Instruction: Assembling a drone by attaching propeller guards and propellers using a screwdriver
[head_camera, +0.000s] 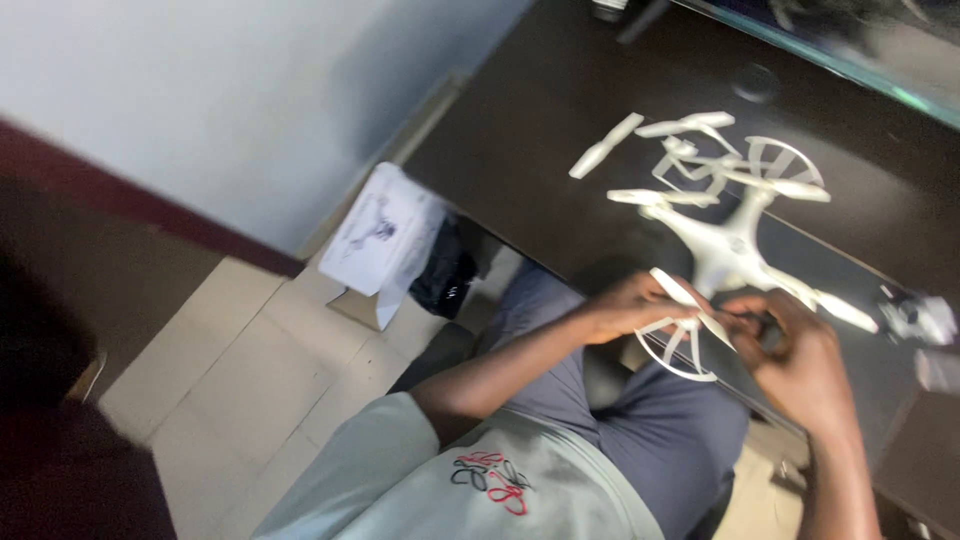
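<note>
Drone (728, 250) on counter (560, 130); my left fingers (668, 308) grip guard (680, 340), right fingers (762, 322) closed near arm; blurred.

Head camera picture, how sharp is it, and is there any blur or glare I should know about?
Head view: soft all over with motion blur, worst on the right hand and left hand at the white drone; the frame is tilted; the dark table shows only a faint sheen, no harsh glare; the near left corner is dark and unreadable.
</note>
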